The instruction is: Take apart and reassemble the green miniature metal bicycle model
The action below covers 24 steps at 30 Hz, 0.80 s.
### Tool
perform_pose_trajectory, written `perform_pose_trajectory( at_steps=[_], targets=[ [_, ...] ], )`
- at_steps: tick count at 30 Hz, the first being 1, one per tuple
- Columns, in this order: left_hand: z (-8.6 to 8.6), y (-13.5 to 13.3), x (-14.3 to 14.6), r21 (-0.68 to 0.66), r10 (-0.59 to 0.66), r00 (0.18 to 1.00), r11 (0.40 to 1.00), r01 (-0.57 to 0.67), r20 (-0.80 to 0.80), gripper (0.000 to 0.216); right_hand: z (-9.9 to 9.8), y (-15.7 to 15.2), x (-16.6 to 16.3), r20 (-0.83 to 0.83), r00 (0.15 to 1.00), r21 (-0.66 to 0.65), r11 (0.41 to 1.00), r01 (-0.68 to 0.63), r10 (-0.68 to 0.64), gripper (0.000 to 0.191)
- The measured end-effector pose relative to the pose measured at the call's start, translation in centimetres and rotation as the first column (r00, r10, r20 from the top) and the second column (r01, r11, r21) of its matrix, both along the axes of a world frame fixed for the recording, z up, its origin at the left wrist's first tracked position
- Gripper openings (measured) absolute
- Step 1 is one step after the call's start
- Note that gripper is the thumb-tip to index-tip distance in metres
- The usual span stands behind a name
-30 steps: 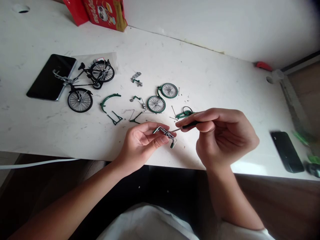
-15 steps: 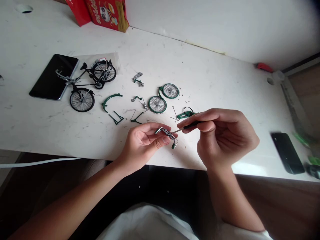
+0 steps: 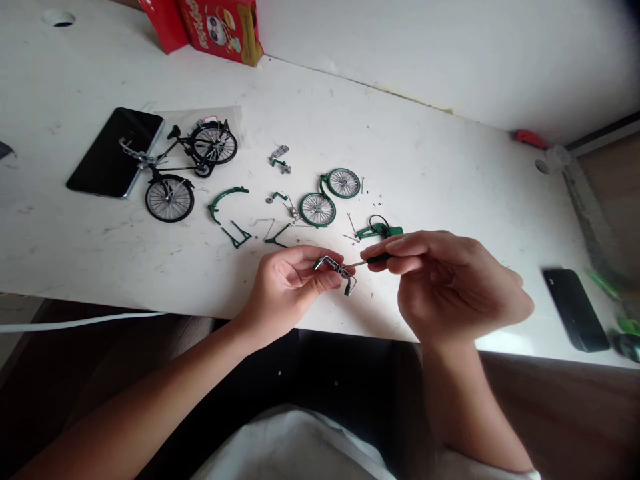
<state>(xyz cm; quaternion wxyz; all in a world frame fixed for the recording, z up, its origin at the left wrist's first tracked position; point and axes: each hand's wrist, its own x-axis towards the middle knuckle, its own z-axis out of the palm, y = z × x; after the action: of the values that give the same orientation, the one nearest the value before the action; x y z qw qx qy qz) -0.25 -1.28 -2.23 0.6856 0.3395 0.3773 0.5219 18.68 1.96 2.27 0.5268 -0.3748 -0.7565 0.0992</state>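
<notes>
My left hand (image 3: 287, 287) pinches a small silver handlebar part (image 3: 336, 272) with green grips, just above the white table's (image 3: 400, 160) front edge. My right hand (image 3: 450, 283) is closed on a thin black-handled screwdriver (image 3: 373, 260), its tip touching the part. Behind my hands lie loose green bicycle pieces: two spoked wheels (image 3: 327, 197), a curved mudguard (image 3: 225, 199), a frame piece (image 3: 377, 230) and small silver fittings (image 3: 280, 157).
An assembled black model bicycle (image 3: 177, 170) lies at the left, partly over a black phone (image 3: 115, 152). A red box (image 3: 210, 27) stands at the back. A black case (image 3: 574, 308) and green items (image 3: 625, 323) lie at the right edge.
My right hand has shifted slightly down and right with the screwdriver. The view has drifted a little; my left hand still holds the part.
</notes>
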Motion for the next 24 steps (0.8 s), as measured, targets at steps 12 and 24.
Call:
perform_pose_trajectory(
  at_steps=[12, 24],
  targets=[
    [0.19, 0.05, 0.16, -0.038, 0.018, 1.000, 0.999, -0.018, 0.009, 0.021, -0.07, 0.24, -0.05, -0.001, 0.999, 0.028, 0.999, -0.033, 0.033, 0.026],
    [0.27, 0.25, 0.18, -0.065, 0.037, 0.999, 0.997, -0.038, -0.019, 0.016, 0.00, -0.09, 0.41, 0.150, 0.988, 0.114, 0.993, 0.015, -0.032, 0.024]
  ],
)
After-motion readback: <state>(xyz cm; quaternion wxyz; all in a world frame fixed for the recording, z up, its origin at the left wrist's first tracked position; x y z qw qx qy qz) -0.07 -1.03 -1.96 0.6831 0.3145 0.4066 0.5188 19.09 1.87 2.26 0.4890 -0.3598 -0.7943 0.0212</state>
